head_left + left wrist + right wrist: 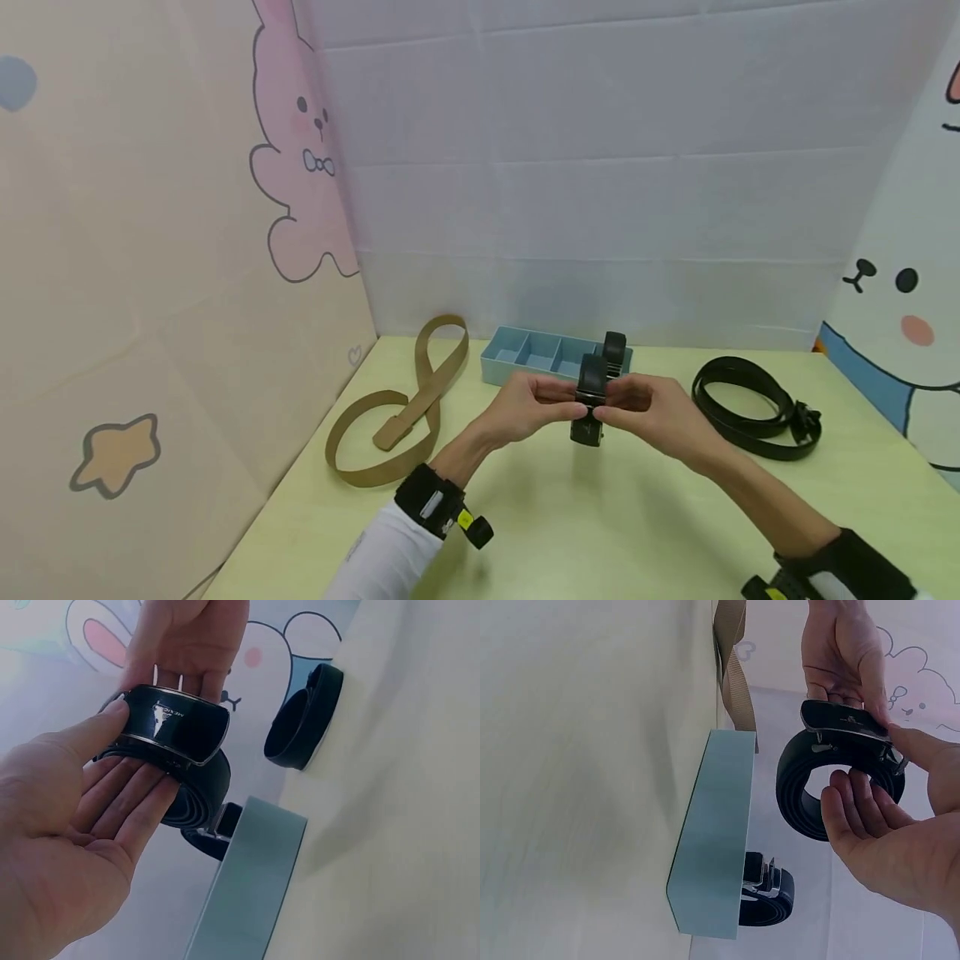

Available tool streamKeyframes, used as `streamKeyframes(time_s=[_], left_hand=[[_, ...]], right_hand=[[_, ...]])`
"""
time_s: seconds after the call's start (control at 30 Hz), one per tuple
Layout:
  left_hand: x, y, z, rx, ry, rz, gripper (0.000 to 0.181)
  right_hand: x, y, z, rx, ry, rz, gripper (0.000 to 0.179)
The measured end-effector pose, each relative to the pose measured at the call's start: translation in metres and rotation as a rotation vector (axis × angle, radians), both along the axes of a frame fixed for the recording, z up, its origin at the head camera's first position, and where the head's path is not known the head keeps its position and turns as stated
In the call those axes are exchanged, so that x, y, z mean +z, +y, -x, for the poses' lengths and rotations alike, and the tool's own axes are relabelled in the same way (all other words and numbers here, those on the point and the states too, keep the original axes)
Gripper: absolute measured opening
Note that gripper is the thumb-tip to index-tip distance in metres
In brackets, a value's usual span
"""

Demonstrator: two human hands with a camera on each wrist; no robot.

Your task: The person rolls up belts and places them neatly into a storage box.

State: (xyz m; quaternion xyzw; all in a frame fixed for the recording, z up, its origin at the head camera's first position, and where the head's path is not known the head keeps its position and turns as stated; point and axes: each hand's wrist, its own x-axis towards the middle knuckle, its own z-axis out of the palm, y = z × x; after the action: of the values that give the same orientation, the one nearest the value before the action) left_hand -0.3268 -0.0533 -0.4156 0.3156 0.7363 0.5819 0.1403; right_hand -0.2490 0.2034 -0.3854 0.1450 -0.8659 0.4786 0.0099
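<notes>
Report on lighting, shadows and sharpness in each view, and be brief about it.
Head view: fairly even light, soft faint shadows on the table; left wrist view: a dimmer, bluish cast, bright glints along the rim of the belt buckle, the printed backdrop pale and washed out at upper left; right wrist view: also dim, soft shadows, buckle lettering too small to read.
</notes>
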Motion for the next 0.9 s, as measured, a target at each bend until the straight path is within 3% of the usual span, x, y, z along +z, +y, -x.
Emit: streamKeyframes(time_s=[0.27,0.47,0.6,0.9], left_hand=[[0.018,0.006,0.038,-0.018,0.099,-0.004,0.044],[0.030,0.014,0.068,0.030,0.195,0.033,0.044],[0.027,0.020,0.084,0.075,0.249,0.080,0.044],[0.004,0.028,0.104,0.200,0.244,0.073,0.038]], right_hand=[[0.012,-0.005,0.031,-0.029,0.039,0.015,0.050],[0.018,-0.015,0.063,-0.099,0.148,-0.015,0.043],[0.014,-0.019,0.082,-0.147,0.203,-0.079,0.040],[-0.003,-0.028,0.116,-0.186,0.203,-0.138,0.038]])
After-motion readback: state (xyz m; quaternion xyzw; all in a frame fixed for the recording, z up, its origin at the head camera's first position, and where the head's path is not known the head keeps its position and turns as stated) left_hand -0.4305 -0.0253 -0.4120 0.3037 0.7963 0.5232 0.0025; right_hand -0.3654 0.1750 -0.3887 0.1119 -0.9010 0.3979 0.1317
